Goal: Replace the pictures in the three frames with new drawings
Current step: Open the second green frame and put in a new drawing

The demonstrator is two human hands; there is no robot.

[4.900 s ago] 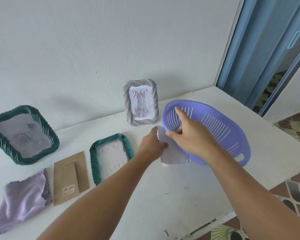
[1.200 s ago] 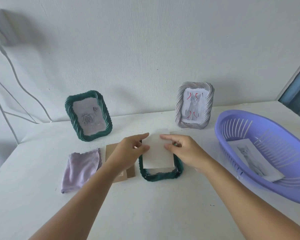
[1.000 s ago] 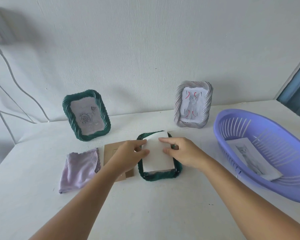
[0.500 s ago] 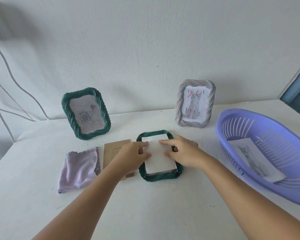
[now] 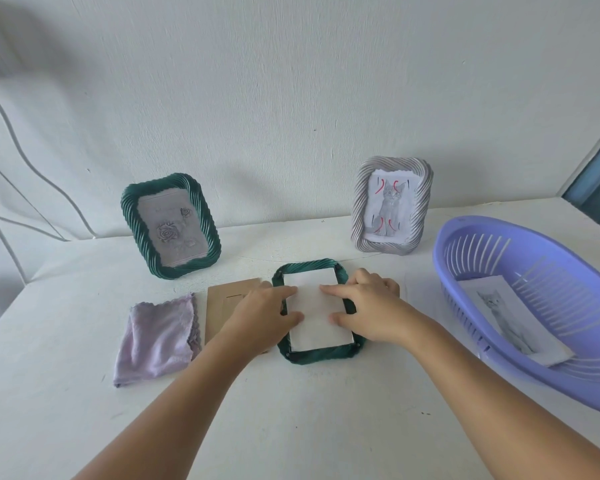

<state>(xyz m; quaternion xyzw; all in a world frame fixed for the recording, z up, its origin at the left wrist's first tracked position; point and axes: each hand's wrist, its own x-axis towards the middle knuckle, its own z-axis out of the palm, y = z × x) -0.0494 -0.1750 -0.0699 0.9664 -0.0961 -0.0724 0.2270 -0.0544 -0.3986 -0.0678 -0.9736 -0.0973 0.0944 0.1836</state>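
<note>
Forearms were extended from the lower edge of the frame toward its centre, over the white counter [image 5: 326,427]. At centre frame, a dark green frame [image 5: 317,353] was laid face down on the counter, and a white sheet of paper [image 5: 317,315] was seated inside its back opening. The left hand [image 5: 260,317] was placed flat on the sheet's left edge, with its fingers [image 5: 286,291] spread and pressed down on the paper. The right hand [image 5: 371,311] was placed on the sheet's right edge, its index finger and thumb laid on the paper and the other fingers curled over the frame's rim; nothing was pinched by either hand.

Just left of the left hand, a brown cardboard backing [image 5: 224,299] was partly covered by that hand, and a folded lilac cloth [image 5: 156,336] was laid beside it. At the right of the frame, a cat drawing [image 5: 510,318] was held in a purple slotted basket [image 5: 548,268].

Farther back, by the wall, a second green frame [image 5: 170,225] with a rose picture was stood upright at left of centre, and a grey frame [image 5: 392,204] with a cat drawing marked in red was stood upright at right of centre.
</note>
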